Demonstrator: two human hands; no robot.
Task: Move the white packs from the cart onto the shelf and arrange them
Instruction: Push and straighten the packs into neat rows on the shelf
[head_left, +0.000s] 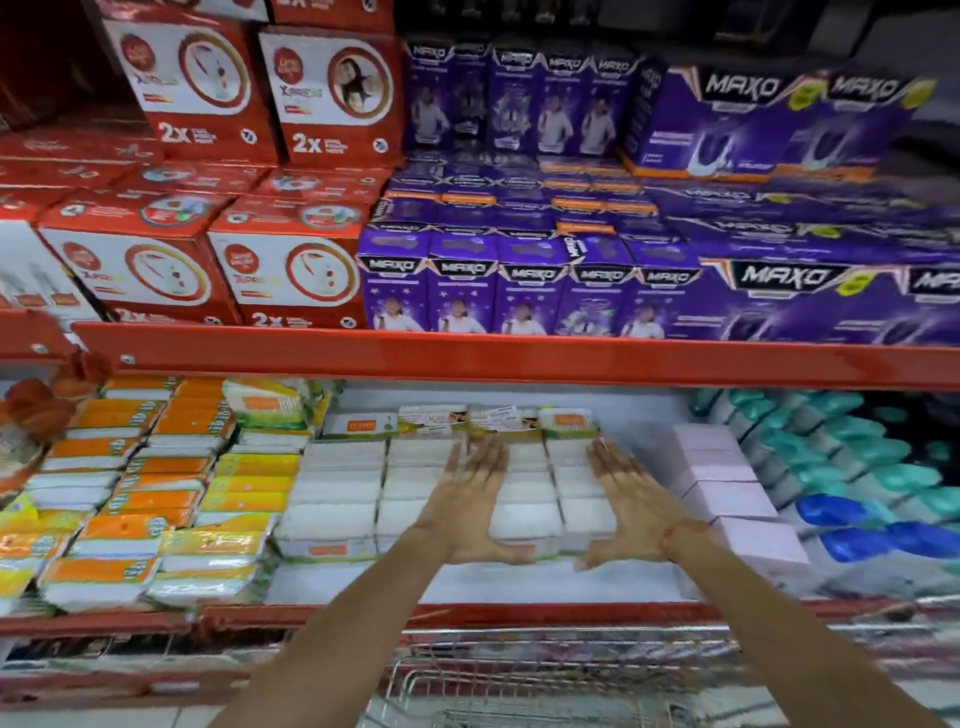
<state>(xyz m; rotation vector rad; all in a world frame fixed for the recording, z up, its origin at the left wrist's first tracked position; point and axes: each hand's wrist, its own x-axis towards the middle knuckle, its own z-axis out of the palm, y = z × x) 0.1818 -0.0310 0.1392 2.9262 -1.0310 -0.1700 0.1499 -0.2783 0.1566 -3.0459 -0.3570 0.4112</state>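
Note:
Several white packs (332, 493) lie in rows on the lower shelf (467, 613), in the middle of the head view. My left hand (467, 504) rests flat on the packs, fingers spread, thumb at the front edge of the row. My right hand (628, 509) lies flat on the rightmost white column, fingers apart, thumb pointing left along the front. Neither hand holds a pack. The wire cart (519, 675) shows below the shelf edge between my forearms; its contents are hidden.
Orange and yellow packs (156, 488) fill the shelf left of the white ones. Pale pink boxes (727, 493) and teal and blue bottles (857, 467) stand to the right. The red upper shelf beam (519, 358) carries red boxes (285, 265) and purple boxes (571, 291).

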